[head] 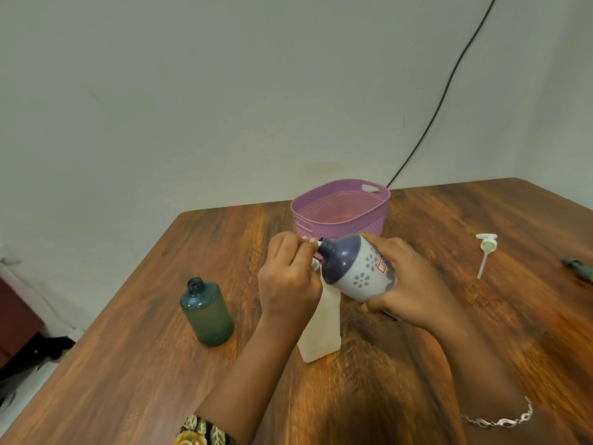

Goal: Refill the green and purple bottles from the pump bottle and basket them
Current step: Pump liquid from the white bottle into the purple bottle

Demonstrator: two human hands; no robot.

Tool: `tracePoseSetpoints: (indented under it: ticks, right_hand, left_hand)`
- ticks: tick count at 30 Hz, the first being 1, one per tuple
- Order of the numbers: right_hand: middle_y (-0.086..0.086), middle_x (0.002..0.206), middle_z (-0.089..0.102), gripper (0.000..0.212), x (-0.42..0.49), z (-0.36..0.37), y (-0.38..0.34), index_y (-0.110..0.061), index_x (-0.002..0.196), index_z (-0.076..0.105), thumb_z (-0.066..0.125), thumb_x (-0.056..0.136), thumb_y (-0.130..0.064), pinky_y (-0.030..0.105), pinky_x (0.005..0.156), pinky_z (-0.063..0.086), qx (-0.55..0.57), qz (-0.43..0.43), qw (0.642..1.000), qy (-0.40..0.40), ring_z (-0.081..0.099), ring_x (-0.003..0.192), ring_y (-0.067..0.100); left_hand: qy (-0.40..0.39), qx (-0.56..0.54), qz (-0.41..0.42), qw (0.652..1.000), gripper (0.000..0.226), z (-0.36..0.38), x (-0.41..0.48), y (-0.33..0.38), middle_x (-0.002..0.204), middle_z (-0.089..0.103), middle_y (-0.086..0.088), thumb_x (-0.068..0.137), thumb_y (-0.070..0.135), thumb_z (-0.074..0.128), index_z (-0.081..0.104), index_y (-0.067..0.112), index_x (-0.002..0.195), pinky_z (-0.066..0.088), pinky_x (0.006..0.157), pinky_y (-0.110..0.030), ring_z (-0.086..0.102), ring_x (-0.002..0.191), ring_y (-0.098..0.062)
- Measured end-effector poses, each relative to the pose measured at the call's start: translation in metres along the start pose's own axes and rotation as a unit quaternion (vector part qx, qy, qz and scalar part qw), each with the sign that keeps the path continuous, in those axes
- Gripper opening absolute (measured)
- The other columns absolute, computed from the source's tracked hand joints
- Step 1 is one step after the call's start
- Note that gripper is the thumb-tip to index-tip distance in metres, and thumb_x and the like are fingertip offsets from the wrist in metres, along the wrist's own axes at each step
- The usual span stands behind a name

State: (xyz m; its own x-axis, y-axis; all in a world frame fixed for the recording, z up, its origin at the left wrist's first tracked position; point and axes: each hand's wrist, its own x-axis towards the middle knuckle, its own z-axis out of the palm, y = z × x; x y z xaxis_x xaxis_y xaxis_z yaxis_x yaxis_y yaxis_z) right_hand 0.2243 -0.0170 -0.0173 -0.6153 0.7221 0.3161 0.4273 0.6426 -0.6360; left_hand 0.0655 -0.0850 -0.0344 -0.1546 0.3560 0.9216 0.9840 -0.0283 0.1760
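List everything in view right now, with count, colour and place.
table: one, brown wood, under everything
basket: one, purple, far middle of the table
green bottle: one, green, uncapped, upright left of the hands
pump bottle: one, whitish, upright below the hands, pump off
pump head: one, white, lying on the table at right
purple bottle: one, purple top, pale flowered body, tilted in the right hand
white piece: one, small, at the purple bottle's mouth
dark green item: one, right edge, cut off
cable: one, black, on the wall
bracelet: one, silver, right wrist
left hand: pinches the white piece
right hand: grips the purple bottle
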Motion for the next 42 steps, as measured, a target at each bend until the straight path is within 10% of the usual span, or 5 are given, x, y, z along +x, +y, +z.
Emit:
tracePoseSetpoints:
  ticks: [42]
  right_hand:
    - [-0.005, 0.106, 0.043, 0.094, -0.002, -0.001, 0.002, -0.028, 0.136, 0.038, 0.083, 0.055, -0.011, 0.021, 0.069, 0.037, 0.013, -0.003, 1.0, -0.003, 0.042, 0.095, 0.01]
  left_hand:
    - [0.002, 0.002, -0.006, 1.0, 0.028, 0.0, -0.011, 0.002, 0.087, 0.066, -0.016, 0.079, 0.0, 0.047, 0.069, -0.007, 0.095, 0.042, 0.083, -0.019, 0.052, 0.091, -0.018]
